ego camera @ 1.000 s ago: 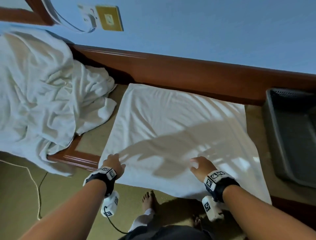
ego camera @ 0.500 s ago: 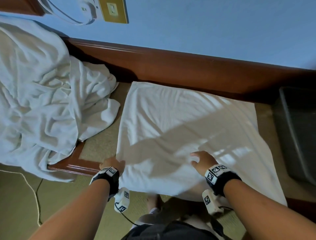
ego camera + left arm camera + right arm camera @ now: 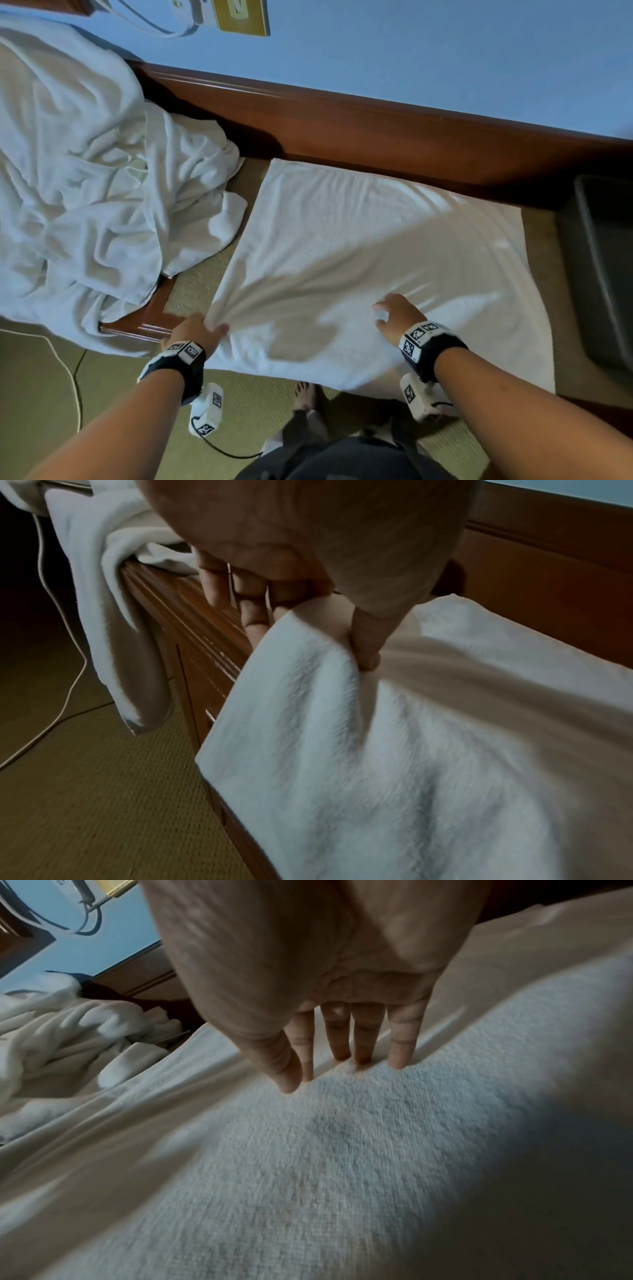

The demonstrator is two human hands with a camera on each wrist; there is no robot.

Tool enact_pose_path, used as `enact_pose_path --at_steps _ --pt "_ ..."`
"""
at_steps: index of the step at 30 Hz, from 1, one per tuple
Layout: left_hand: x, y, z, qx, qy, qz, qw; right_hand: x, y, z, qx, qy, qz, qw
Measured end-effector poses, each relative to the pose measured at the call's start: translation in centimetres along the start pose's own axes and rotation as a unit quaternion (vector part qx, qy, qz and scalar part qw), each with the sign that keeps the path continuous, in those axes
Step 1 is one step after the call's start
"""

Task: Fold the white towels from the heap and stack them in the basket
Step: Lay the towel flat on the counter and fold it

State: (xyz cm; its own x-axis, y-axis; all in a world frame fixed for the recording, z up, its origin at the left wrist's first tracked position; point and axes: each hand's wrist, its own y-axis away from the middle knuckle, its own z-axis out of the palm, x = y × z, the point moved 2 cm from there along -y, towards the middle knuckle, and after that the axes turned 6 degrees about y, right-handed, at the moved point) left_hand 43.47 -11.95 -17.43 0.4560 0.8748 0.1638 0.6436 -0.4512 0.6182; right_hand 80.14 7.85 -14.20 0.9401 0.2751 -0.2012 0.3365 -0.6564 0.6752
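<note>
A wooden-framed tabletop (image 3: 137, 323) is standing against a blue wall (image 3: 411, 51), with a wood rail (image 3: 376, 126) running along its back edge and woven matting floor (image 3: 41, 394) lying below. A white towel (image 3: 359, 257) is lying spread across the tabletop, its near edge hanging over the front. The heap (image 3: 75, 178) of white towels is sitting to its left, spilling over the tabletop's left corner, with a strip of bare top showing between the two. The dark basket (image 3: 606, 274) is sitting at the right end, just beside the towel. The left hand (image 3: 195, 330) is pinching the towel's near left corner, thumb on top. The right hand (image 3: 397, 317) is resting on the towel nearer the middle, its grip spread with straight fingers (image 3: 404, 1042) touching the cloth. A white cable (image 3: 65, 373) is trailing on the floor at left.
</note>
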Motion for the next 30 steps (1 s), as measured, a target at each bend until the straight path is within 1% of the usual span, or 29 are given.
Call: enact_pose_path --at_steps 3,8,12,15,18,20,22,23,25,26,27,28,29,30 --pt "-0.3 0.6 0.1 0.003 0.057 0.007 0.998 -0.1 0.0 0.1 -0.007 0.016 0.001 1.000" --pt "0.4 1.6 0.1 0.017 0.088 0.042 0.995 0.0 0.5 0.5 -0.041 0.008 -0.003 0.999" --pt "2.1 3.3 0.3 0.040 0.130 0.059 0.989 0.7 1.5 0.8 -0.043 0.020 -0.022 0.999" --pt "4.8 5.5 0.8 0.044 0.146 0.088 0.984 1.9 2.9 1.0 -0.026 0.010 -0.022 0.999" --pt "9.0 8.7 2.0 0.043 0.114 0.115 0.986 4.3 5.0 1.3 -0.004 -0.025 -0.008 1.000" --pt "12.6 11.6 3.7 0.034 0.089 0.146 0.985 6.4 6.8 1.7 0.005 -0.046 -0.001 0.999" --pt "16.4 15.1 6.3 0.012 0.064 0.198 0.978 8.7 8.6 2.3 0.013 -0.060 0.013 0.998" --pt "18.2 17.0 8.0 -0.011 0.055 0.233 0.971 9.9 9.5 2.6 0.018 -0.067 0.023 0.997" --pt "20.8 21.0 11.6 -0.087 0.050 0.302 0.948 12.1 11.4 3.2 0.032 -0.092 0.038 0.995" --pt "21.6 22.9 13.5 -0.140 0.057 0.326 0.933 13.1 12.2 3.5 0.037 -0.101 0.043 0.993" --pt "22.0 24.2 15.3 -0.192 0.073 0.335 0.919 14.0 13.0 3.8 0.040 -0.103 0.045 0.993" --pt "21.9 24.8 16.9 -0.232 0.105 0.322 0.912 14.9 13.7 4.1 0.037 -0.103 0.048 0.993" --pt "21.3 24.8 18.2 -0.244 0.142 0.298 0.912 15.7 14.2 4.4 0.033 -0.103 0.052 0.993" --pt "20.6 24.5 18.8 -0.208 0.170 0.273 0.924 16.5 14.7 4.7 0.030 -0.106 0.059 0.992"
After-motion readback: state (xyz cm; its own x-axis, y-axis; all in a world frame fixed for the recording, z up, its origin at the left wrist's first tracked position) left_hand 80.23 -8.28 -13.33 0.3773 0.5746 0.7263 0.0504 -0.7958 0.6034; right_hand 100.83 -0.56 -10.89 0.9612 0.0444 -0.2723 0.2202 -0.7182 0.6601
